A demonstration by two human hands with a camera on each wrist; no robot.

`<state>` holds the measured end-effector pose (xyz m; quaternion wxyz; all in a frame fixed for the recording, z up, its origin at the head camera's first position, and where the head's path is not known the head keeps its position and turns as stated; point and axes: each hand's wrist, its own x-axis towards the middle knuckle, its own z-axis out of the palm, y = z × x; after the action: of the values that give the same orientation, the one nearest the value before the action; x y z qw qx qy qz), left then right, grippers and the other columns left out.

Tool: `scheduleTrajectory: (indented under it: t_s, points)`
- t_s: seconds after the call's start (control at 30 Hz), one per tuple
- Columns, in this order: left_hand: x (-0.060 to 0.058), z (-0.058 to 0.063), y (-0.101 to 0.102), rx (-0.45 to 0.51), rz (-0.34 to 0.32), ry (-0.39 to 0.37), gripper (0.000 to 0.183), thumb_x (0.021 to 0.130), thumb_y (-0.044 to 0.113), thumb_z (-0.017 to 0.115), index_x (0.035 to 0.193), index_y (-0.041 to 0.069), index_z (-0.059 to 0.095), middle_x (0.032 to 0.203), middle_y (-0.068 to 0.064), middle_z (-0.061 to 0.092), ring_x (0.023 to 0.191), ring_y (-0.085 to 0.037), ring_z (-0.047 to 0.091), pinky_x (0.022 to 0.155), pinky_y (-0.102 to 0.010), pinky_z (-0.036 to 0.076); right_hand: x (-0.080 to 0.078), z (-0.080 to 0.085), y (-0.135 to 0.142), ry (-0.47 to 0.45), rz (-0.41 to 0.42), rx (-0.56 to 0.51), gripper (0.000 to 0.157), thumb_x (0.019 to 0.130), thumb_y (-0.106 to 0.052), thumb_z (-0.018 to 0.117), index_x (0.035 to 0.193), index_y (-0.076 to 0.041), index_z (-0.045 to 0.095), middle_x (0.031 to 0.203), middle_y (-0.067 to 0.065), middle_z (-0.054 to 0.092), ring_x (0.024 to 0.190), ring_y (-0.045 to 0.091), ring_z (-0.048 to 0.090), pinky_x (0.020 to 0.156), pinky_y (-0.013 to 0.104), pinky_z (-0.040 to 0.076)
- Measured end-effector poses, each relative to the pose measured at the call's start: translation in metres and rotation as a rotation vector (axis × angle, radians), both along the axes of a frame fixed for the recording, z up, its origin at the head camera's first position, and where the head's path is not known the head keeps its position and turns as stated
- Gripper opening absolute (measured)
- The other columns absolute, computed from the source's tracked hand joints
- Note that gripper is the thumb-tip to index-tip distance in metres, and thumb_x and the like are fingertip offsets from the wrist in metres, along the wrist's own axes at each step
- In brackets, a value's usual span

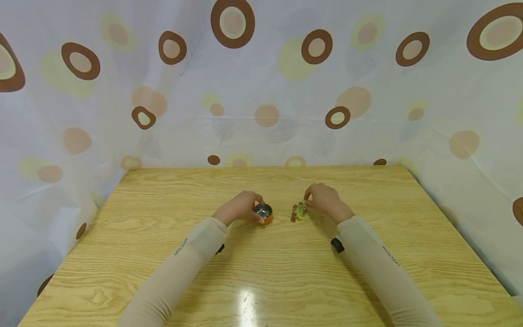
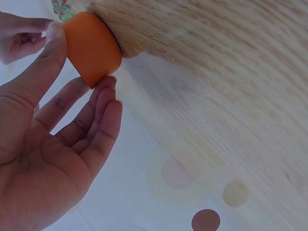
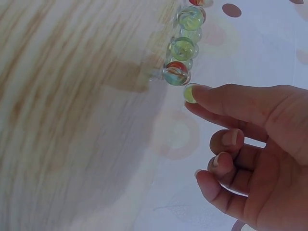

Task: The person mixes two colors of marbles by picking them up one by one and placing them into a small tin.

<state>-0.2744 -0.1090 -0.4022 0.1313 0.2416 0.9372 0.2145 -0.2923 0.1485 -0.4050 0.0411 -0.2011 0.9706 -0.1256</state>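
A small orange bowl (image 2: 94, 48) with a shiny metal inside stands on the table, left of the marbles. My left hand (image 1: 243, 206) grips it by the side, thumb at the near rim and fingers round the far side. To the right, a cluster of glass marbles (image 1: 299, 212) lies on the wood, greenish and clear, some with red swirls. At the cluster's right edge my right hand (image 1: 324, 200) pinches a yellow-green marble (image 3: 189, 94) between thumb and index finger. Its other fingers curl loosely, holding nothing.
A light wooden table (image 1: 253, 259) spreads under both arms. Behind it and along both sides hangs a white curtain (image 1: 261, 81) with brown, peach and yellow circles. A dark wrist device (image 1: 337, 245) shows under the right wrist.
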Motion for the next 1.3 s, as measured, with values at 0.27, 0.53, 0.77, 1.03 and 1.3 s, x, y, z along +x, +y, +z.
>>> scheduleTrajectory:
  t_s: [0.27,0.53,0.77,1.03,1.3]
  points:
    - [0.001,-0.001,0.000,-0.005,0.003,-0.001,0.047,0.078,0.022,0.082,0.118,0.003,0.065,0.094,-0.009,0.060,0.078,-0.018,0.051,0.073,-0.029,0.045,0.004,0.003,-0.004,0.038,0.015,-0.021,0.020,0.092,-0.016,0.066,0.106,-0.003,0.072,0.112,0.018,0.067,0.081,0.027,0.066,0.065,0.039,0.053]
    - [0.001,-0.001,-0.001,0.003,0.006,0.015,0.046,0.077,0.022,0.083,0.115,0.002,0.066,0.094,-0.010,0.060,0.079,-0.019,0.051,0.074,-0.030,0.045,0.009,0.008,-0.015,0.085,0.029,-0.052,0.021,0.093,-0.019,0.066,0.108,-0.006,0.072,0.107,0.015,0.069,0.085,0.027,0.066,0.068,0.040,0.053]
    - [0.001,-0.001,-0.001,0.022,0.005,0.006,0.046,0.077,0.022,0.083,0.116,0.002,0.066,0.093,-0.010,0.060,0.077,-0.019,0.051,0.072,-0.030,0.044,0.016,0.014,-0.024,0.097,0.050,-0.077,0.021,0.093,-0.019,0.066,0.109,-0.007,0.072,0.106,0.015,0.069,0.090,0.028,0.067,0.067,0.038,0.054]
    - [0.002,0.000,-0.002,0.035,0.010,-0.014,0.047,0.078,0.021,0.082,0.117,0.002,0.066,0.090,-0.009,0.060,0.075,-0.017,0.051,0.068,-0.027,0.044,0.020,0.016,-0.039,0.096,0.079,-0.088,0.021,0.092,-0.021,0.066,0.108,-0.009,0.073,0.105,0.014,0.070,0.085,0.026,0.067,0.061,0.034,0.053]
    - [0.004,0.003,-0.002,0.036,0.025,-0.043,0.047,0.079,0.020,0.081,0.119,0.003,0.064,0.092,-0.009,0.061,0.074,-0.017,0.051,0.067,-0.027,0.044,0.021,0.015,-0.052,0.081,0.108,-0.075,0.023,0.092,-0.023,0.067,0.110,-0.010,0.072,0.105,0.012,0.070,0.072,0.018,0.067,0.067,0.036,0.054]
